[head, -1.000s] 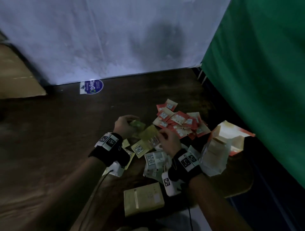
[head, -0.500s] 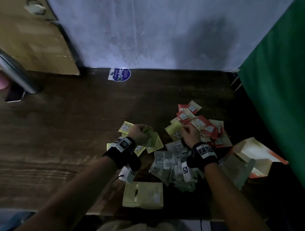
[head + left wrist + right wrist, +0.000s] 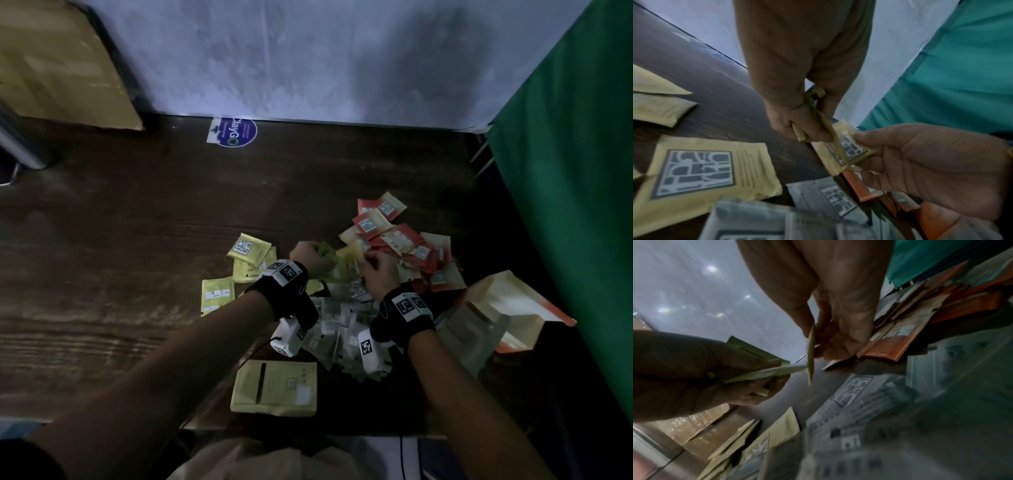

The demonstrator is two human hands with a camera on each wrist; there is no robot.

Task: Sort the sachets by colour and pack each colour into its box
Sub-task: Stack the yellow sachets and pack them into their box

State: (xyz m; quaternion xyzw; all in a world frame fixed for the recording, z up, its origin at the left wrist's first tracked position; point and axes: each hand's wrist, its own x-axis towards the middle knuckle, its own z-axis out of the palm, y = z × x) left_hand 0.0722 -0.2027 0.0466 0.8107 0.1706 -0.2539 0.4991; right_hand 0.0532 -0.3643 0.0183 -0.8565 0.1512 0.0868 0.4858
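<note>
My left hand (image 3: 317, 255) grips a small bundle of yellow sachets (image 3: 813, 113), fingers curled round it. Right beside it, my right hand (image 3: 368, 262) pinches a single yellow sachet (image 3: 846, 149) by its edge and holds it against the bundle; the right wrist view shows that sachet (image 3: 810, 353) edge-on. Loose yellow sachets (image 3: 248, 248) lie left of the hands. A red sachet pile (image 3: 394, 236) lies behind the right hand. Grey sachets (image 3: 337, 325) are heaped under both wrists. A flat yellow box (image 3: 274, 387) lies near the table's front edge.
An open orange-and-white box (image 3: 507, 301) stands at the right, beside a green curtain (image 3: 565, 205). A round blue sticker (image 3: 236, 132) is at the back of the dark wooden table (image 3: 120, 257). A cardboard panel (image 3: 61, 68) leans at the back left.
My right hand has brought the single yellow sachet leftwards until it meets the bundle in my left hand. The head view has shifted, so more yellow sachets show at the left.
</note>
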